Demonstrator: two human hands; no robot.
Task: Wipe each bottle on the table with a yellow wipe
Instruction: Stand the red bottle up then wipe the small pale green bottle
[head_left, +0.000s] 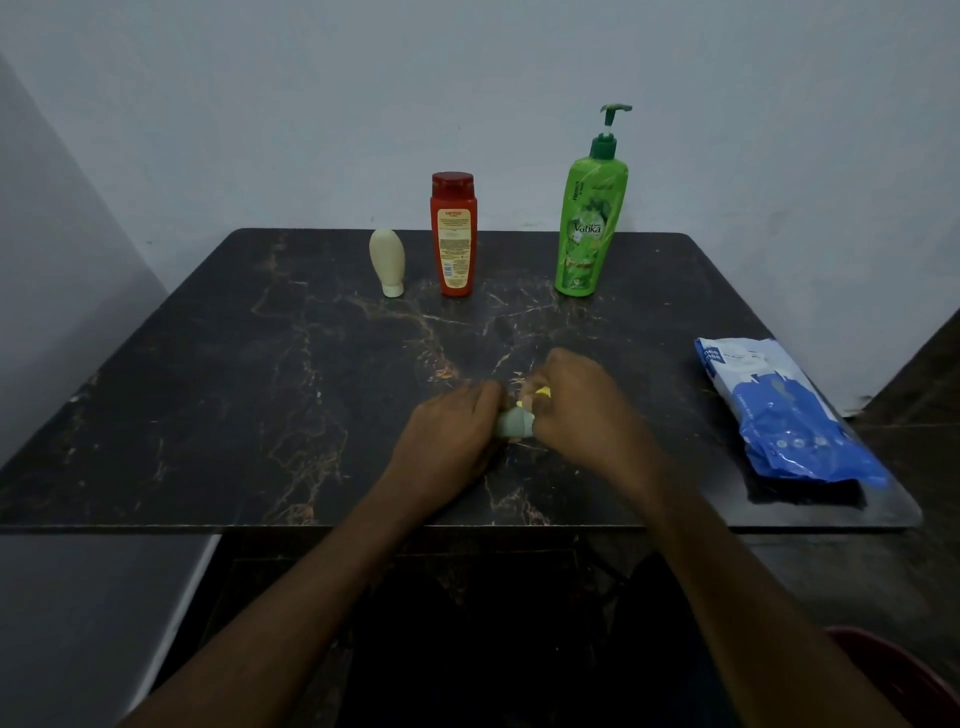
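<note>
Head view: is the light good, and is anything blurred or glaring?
Head view: dim, even light, no glare; the left hand, right hand and the pale bottle between them look soft; the label on the green bottle reads sharply; it is dark below the table.

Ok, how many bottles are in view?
4. Three at the table's back: cream bottle, red bottle, green pump bottle. A pale green bottle, mostly hidden, is in the left hand; the right hand holds a yellow wipe.

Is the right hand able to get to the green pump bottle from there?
Probably yes: only bare table lies between the right hand and the green pump bottle. The hand is busy, though, pinching a yellow wipe.
</note>
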